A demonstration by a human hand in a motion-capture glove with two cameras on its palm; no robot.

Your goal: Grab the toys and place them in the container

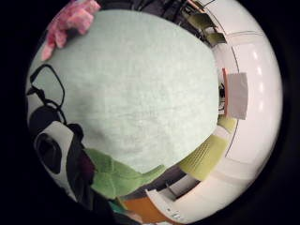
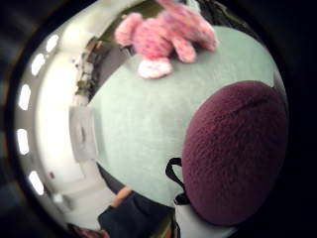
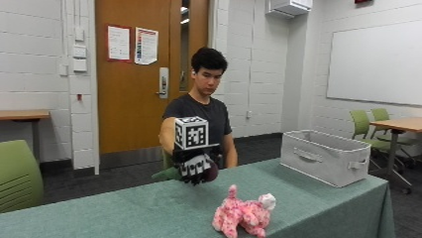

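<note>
On the green-clothed bench (image 3: 131, 208) we see our grip (image 3: 195, 167) curled round a maroon plush toy (image 2: 235, 153), well apart from the grey fabric container (image 3: 326, 156); a pink plush dog (image 3: 244, 214) lies nearer it.

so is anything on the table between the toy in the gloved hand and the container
Nothing visible. The gloved right hand holds a dark maroon plush toy above the green tablecloth, and the cloth toward the white container lies bare. The pink plush toy sits nearer the camera, off that line.

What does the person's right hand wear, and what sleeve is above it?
The right hand wears a black glove with white patches over the fingers. Black straps run along the hand. The arm above is bare below the short sleeve of a dark T-shirt.
</note>
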